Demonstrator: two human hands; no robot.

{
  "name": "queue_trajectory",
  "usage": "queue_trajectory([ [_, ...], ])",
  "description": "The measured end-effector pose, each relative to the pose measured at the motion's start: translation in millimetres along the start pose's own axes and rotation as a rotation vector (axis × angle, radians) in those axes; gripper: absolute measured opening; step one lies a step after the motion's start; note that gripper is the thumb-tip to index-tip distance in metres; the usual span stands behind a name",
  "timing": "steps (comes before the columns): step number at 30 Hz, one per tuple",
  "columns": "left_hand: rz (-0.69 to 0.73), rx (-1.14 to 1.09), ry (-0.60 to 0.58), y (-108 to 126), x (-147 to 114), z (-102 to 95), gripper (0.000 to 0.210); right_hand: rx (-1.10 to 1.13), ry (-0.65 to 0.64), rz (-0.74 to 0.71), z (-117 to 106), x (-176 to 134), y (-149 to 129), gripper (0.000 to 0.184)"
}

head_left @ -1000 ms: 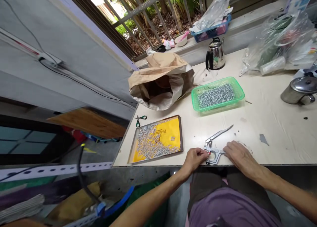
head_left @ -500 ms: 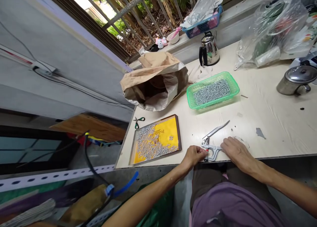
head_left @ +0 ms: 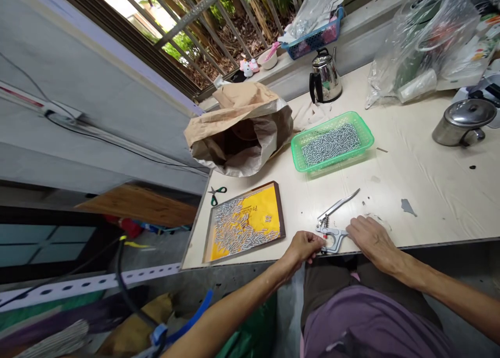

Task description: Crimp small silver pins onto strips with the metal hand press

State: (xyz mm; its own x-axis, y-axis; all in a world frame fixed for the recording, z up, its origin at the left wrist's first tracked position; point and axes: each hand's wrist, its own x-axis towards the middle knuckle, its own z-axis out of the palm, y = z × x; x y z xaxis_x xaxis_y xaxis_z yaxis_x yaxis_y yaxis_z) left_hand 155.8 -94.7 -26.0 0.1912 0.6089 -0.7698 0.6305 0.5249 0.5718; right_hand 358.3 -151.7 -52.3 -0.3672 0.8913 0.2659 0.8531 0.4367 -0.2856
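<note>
Pliers (head_left: 336,233) grey metal, red at jaw, handles (head_left: 339,205) spread wide.

A creased purple cloth top (head_left: 371,316) with a dark, blurred patch (head_left: 344,343) on its front is worn with dark brown cloth trousers (head_left: 327,290); left hand (head_left: 303,245), right hand (head_left: 372,238) and forearms (head_left: 238,307) are bare.

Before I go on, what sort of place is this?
Probably a small assembly workshop, perhaps informal: a plier-like tool at the edge of the table, and a tray and green basket each holding many small metal pieces.
</note>
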Motion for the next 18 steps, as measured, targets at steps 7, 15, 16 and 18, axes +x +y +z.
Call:
queue_trajectory([
  [7,-0.013,0.007,-0.02,-1,0,-0.3,0.031,0.085,-0.158,-0.014,-11,4,21,0.027],
  [15,0.008,0.008,-0.004,-7,2,0.5,0.038,0.033,-0.409,-0.042,-21,43,56,0.099],
  [16,0.012,0.004,-0.005,-7,3,0.8,0.039,0.026,-0.411,-0.043,-22,45,55,0.098],
  [18,0.018,-0.002,-0.007,-8,3,1.3,0.04,0.014,-0.371,-0.049,-25,45,51,0.092],
])
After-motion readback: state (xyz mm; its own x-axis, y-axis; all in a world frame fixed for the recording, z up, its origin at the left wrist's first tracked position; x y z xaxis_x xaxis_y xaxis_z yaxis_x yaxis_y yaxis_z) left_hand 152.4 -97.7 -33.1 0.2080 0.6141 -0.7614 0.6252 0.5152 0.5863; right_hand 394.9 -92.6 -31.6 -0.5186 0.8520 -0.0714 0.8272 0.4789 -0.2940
